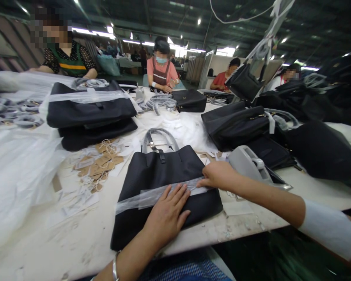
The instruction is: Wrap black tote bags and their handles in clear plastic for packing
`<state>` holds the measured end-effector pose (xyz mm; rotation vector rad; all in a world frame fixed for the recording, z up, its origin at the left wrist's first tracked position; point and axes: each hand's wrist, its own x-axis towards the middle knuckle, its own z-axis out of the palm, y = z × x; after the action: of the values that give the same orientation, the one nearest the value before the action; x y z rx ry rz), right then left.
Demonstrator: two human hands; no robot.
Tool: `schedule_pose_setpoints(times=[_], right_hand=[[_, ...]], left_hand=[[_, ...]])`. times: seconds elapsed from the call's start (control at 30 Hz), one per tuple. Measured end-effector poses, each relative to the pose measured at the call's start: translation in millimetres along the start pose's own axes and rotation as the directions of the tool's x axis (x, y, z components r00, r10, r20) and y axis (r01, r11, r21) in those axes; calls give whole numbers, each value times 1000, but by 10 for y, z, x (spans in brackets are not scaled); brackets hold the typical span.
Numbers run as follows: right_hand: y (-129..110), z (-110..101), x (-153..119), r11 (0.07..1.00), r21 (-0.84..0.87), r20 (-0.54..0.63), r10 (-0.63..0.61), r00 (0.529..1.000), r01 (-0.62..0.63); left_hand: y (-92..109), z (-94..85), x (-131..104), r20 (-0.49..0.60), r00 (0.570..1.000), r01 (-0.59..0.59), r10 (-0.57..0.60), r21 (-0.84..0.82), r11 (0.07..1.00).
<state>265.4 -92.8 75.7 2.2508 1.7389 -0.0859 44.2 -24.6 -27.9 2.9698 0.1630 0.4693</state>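
A black handbag (163, 168) lies flat before me, its handles (160, 134) wrapped in clear plastic and pointing away. Across its body runs a translucent plastic strip (134, 203). My left hand (168, 212) rests on the strip and the bag's lower half, fingers spread and holding nothing. At the bag's right side, my right hand (216, 175) pinches the strip's right end, thumb and fingers close together. A grey tape dispenser (248, 162) stands just right of that hand.
Brown tags with strings (102, 164) lie left of the bag. Stacked black bags (90, 109) stand behind them, with more bags (236, 125) at the right. White plastic sheeting (17, 183) covers the left side. Several people are around the table (90, 242). A bag (245, 82) hangs at the upper right.
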Motion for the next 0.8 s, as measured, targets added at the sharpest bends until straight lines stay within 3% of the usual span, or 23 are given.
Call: schedule_pose_setpoints(times=[0.2, 0.3, 0.37, 0.43, 0.5, 0.57, 0.7, 0.8], right_hand=[[615, 171, -104, 983, 83, 56, 161, 985, -166], [760, 208, -272, 967, 82, -82, 248, 965, -242], [643, 251, -402, 968, 168, -265, 226, 938, -186], [380, 353, -510, 967, 252, -425, 88, 901, 24], [87, 522, -576, 940, 212, -497, -133, 857, 268], [-104, 723, -600, 912, 120, -510, -283, 812, 393], [-39, 998, -633, 943, 40, -513, -264, 817, 331], [93, 984, -692, 977, 23, -554, -166, 816, 214]], left_hand=[[-5, 13, -4, -22, 1000, 7, -8, -15, 1000], [-14, 24, -9, -33, 999, 5, -5, -18, 1000], [-13, 26, -8, -38, 999, 4, -4, -18, 1000], [-8, 26, -6, -46, 999, 4, -5, -18, 1000], [-3, 25, -4, -49, 999, 1, -2, -13, 1000], [0, 19, -4, -38, 999, -3, 3, -12, 1000], [4, -22, -7, -2, 1000, 23, -23, -63, 998], [15, -60, -4, 9, 999, 46, -45, -113, 993]])
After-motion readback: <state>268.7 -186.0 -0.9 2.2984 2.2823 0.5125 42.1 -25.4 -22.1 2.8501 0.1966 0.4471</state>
